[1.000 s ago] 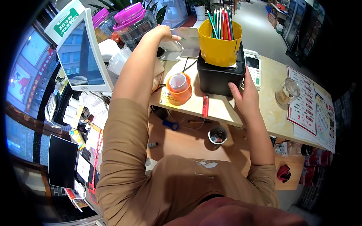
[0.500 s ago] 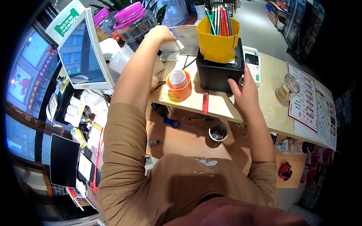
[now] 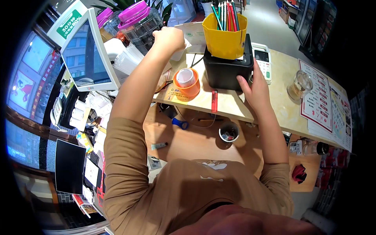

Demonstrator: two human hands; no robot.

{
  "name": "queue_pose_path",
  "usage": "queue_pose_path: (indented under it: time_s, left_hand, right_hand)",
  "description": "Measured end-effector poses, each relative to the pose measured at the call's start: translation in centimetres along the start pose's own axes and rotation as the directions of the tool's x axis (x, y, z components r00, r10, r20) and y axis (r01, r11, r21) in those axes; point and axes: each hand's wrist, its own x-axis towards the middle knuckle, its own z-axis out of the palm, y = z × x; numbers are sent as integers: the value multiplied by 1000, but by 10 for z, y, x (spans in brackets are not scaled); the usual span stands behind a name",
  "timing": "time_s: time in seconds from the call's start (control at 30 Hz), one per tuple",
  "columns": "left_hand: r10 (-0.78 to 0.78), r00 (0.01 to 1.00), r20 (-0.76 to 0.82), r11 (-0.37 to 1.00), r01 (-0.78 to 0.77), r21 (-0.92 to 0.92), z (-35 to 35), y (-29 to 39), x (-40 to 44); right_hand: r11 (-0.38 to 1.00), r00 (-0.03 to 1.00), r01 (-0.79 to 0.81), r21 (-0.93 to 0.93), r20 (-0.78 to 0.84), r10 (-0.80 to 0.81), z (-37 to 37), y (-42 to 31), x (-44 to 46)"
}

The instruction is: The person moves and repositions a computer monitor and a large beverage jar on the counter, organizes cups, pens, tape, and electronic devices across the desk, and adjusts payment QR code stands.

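On the counter stands a black box [image 3: 228, 72] with a yellow holder [image 3: 225, 41] full of pencils on top. My right hand [image 3: 254, 86] lies against the box's right side, thumb on the front and fingers apart along the edge. At the upper left, my left hand [image 3: 170, 39] is bent over a white object [image 3: 179, 54], beside a clear jar with a purple lid [image 3: 135, 17]; its fingertips are mostly hidden. An orange cup [image 3: 187, 87] with a white cup inside and a red strip [image 3: 214, 102] are near the counter's front edge.
A white monitor [image 3: 88, 55] stands at the left. Right of the box are a calculator-like device [image 3: 261, 62], a glass jar [image 3: 299, 87] and printed menus [image 3: 317, 100]. Below the counter, a shelf holds a small round bin [image 3: 228, 132] and a blue-handled item [image 3: 180, 123].
My left hand has turned and shifted slightly right and down, with the white object beneath it. My right hand stays at the box. The view has shifted a little.
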Motion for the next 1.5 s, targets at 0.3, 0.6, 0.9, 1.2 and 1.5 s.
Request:
queue_pose_path:
  time_s: [0.3,0.6,0.9,1.2,1.5]
  left_hand:
    - [33,938,-345,999,-22,35,30,3,-23]
    - [26,905,-424,999,-5,51,42,3,-42]
    - [15,812,-584,999,14,45,57,3,-56]
    - [-11,705,-709,1000,5,-11,74,1,-68]
    - [-42,608,-793,999,7,-47,74,-5,-64]
  right_hand:
    - [1000,1000,20,-17,-13,-20,1,3,0]
    - [999,999,31,-20,-19,-31,2,4,0]
    - [999,999,30,-23,-8,-31,1,4,0]
    - [1000,1000,21,-11,0,-21,0,2,0]
    - [999,1000,25,-24,-8,-26,0,3,-1]
